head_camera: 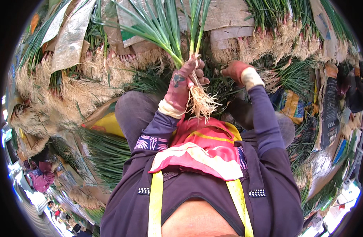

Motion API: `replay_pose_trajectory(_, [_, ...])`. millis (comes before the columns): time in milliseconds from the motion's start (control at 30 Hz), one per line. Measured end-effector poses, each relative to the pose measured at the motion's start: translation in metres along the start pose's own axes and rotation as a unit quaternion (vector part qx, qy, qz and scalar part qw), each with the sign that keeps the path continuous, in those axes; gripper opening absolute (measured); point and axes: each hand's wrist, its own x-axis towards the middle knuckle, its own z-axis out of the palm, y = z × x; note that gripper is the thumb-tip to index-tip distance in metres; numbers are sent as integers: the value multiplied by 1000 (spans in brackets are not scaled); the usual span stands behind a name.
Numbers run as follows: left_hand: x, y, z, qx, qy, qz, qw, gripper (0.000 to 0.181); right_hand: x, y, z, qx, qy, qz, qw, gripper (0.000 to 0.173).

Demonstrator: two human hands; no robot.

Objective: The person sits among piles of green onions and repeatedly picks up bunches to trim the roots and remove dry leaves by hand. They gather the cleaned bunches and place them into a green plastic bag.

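Note:
My left hand (pixel 184 86), in a reddish glove, is closed around a small bunch of green garlic (pixel 173 38). The long flat leaves fan out away from me. Pale stringy roots (pixel 201 102) hang from the reddish stem bases towards my lap. To its right, my right hand (pixel 237 72), also gloved, is bent with its fingers curled over loose green leaves (pixel 217 80). Its fingertips are partly hidden, so I cannot tell whether anything is pinched there. A red apron (pixel 196 148) with yellow straps covers my front.
Heaped garlic plants with roots (pixel 89 89) lie at the front left, more (pixel 273 41) at the front right. Flattened sacks (pixel 70 38) cover parts of them. Loose leaves (pixel 106 154) lie left of my hip. A bundle (pixel 288 77) lies right of my right hand. A person (pixel 40 177) is at far left.

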Motion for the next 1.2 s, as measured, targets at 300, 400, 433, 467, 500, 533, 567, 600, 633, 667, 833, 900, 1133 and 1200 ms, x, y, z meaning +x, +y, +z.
replay_pose_trajectory(300, [-2,-5,-1,29,-3,6,1000,29,-80,-60,-10,430,-47,-262,863,28])
replay_pose_trajectory(400, [0,-3,-4,-17,-25,-18,999,29,-94,-60,-14,522,-36,-257,812,30])
replay_pose_trajectory(433, [-3,-6,-5,-28,-15,5,999,29,-96,-54,-13,603,-34,-305,736,31])
replay_pose_trajectory(467, [1,-3,-8,-77,-63,-4,995,30,-97,-44,-12,675,-33,-347,650,32])
replay_pose_trajectory(500, [4,-1,-11,-133,-156,4,979,32,-96,-36,-8,730,-41,-407,548,33])
replay_pose_trajectory(533, [4,-4,-12,-183,-156,11,971,33,-90,-26,-12,725,-51,-506,465,35])
replay_pose_trajectory(567, [4,-4,-15,-187,-148,13,971,32,-84,-17,-14,709,-49,-559,427,36])
replay_pose_trajectory(600, [5,-6,-16,-191,-161,6,968,32,-77,-15,-12,630,-25,-387,673,36])
replay_pose_trajectory(633, [6,-7,-17,-205,-180,4,962,31,-71,-9,-13,491,8,-230,840,35])
replay_pose_trajectory(667, [6,-8,-17,-190,-152,-3,970,33,-62,-13,-10,309,22,-197,930,33])
replay_pose_trajectory(833, [2,-12,-15,-20,-25,-23,999,33,-53,-43,8,654,-97,-245,709,30])
replay_pose_trajectory(900, [3,-14,-10,14,17,-48,999,31,-53,-61,10,658,-87,-274,696,24])
replay_pose_trajectory(1133, [6,-13,-12,129,29,26,991,25,-63,-66,26,682,-88,-235,687,23])
replay_pose_trajectory(1200, [9,-14,-16,129,49,45,989,19,-63,-64,39,682,-44,-284,673,24])
